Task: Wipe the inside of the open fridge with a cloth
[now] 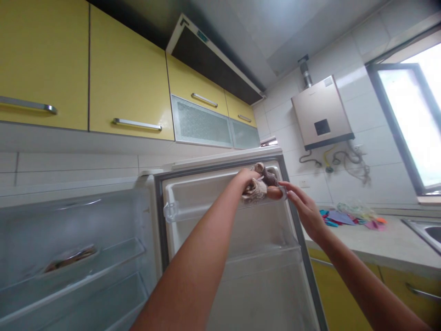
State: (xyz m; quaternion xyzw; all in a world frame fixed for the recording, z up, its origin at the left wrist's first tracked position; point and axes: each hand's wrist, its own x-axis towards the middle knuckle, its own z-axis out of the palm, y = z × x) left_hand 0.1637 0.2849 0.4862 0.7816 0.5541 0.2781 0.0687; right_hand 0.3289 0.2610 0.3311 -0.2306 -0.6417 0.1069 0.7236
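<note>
At the top clear plastic shelf (193, 209) of the open white fridge door (241, 257), the left hand (248, 180) clutches a crumpled brown-and-cream bundle (258, 184), while the right hand (305, 209), fingers spread, touches its end

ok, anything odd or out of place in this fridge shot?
Little. The fridge door stands open. The left hand holds a brownish bundle at the top door shelf; what it is I cannot tell. The right hand is open beside it. No spills visible.
</note>
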